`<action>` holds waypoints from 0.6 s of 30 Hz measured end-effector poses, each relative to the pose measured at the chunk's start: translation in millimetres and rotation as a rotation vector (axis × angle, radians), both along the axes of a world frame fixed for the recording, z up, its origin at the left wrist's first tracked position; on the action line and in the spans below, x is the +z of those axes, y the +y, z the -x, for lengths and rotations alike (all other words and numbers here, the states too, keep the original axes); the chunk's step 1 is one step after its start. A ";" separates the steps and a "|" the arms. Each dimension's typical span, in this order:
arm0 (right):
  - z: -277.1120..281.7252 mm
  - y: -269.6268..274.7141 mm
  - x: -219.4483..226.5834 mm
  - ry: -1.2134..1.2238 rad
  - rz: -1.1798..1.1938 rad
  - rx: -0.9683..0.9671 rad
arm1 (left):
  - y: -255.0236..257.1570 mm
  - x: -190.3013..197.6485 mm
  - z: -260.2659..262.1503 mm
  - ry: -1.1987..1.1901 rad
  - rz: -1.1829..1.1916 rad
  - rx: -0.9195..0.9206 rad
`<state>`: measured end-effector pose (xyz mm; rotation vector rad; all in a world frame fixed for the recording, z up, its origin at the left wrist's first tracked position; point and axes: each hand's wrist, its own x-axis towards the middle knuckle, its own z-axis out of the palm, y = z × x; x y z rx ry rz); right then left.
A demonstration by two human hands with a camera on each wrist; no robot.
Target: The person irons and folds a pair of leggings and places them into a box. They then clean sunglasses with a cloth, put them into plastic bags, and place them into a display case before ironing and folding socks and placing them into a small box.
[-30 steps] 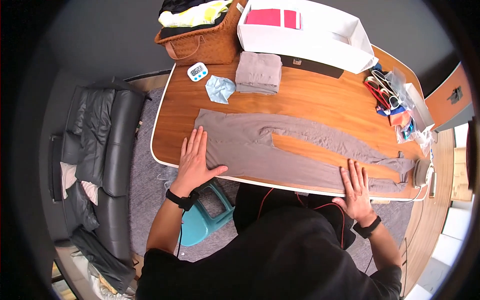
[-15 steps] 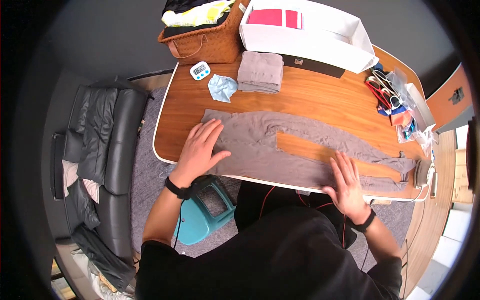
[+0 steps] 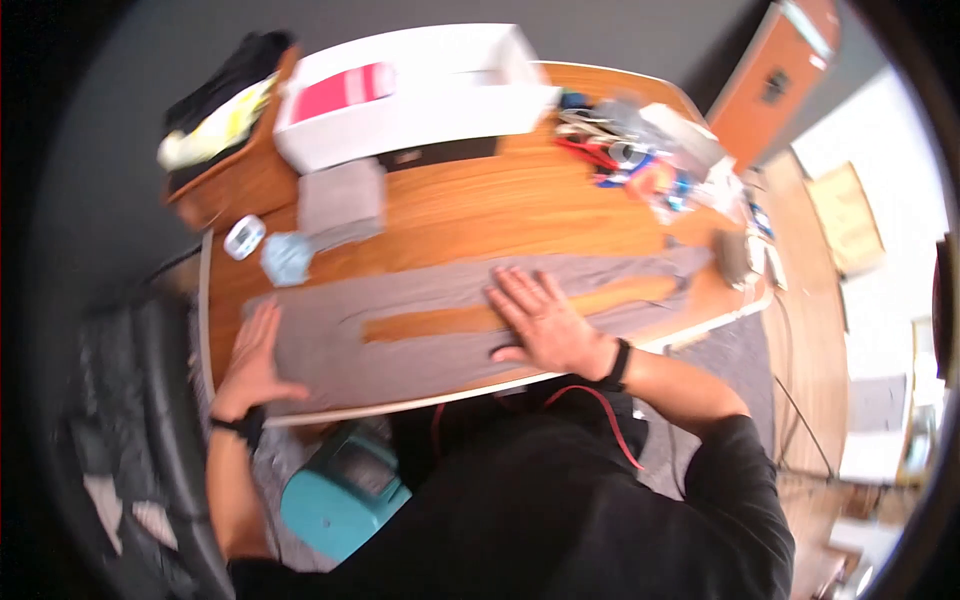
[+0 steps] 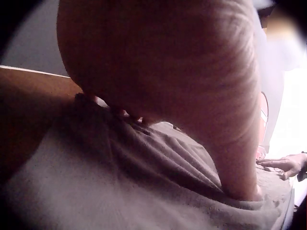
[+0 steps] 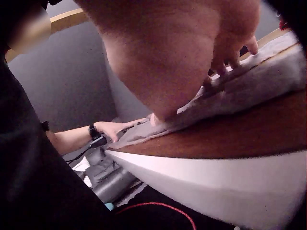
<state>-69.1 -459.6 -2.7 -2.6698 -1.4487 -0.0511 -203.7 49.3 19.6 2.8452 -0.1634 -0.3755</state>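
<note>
A person's right hand [image 3: 548,325] now spans the gap between the legs of gray trousers [image 3: 325,365], having shifted closer to the waist from the near leg. The left hand [image 3: 252,362] rests at the waist end, both hands' fingers extended and clamped on nothing. The trousers lie flat along the near edge of a wooden table [image 3: 480,205], the white timer's [image 3: 244,238] digits blurred beyond reading.

Head cam: bright, motion blur on the bench [image 3: 450,235], fisheye bend w/ black corners, glare at R edge. Wrist cams dim, purplish; L blown out at R side, hand [image 4: 168,62] in shadow; light prob. from windows, hard to tell.
</note>
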 end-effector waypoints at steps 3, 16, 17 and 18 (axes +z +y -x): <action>-5.6 -34.4 -4.5 -0.013 -0.007 -0.052 | 4.6 0.4 -2.7 0.047 -0.011 0.031; -42.7 -253.6 14.7 -0.092 -0.379 -0.525 | -64.2 46.3 -29.6 -0.141 -0.188 0.080; -40.4 -259.4 20.7 -0.065 -0.400 -0.528 | -90.4 51.7 -37.7 -0.136 -0.195 0.074; -40.7 -263.9 23.4 -0.057 -0.404 -0.531 | -113.9 54.5 -44.3 -0.170 -0.161 0.018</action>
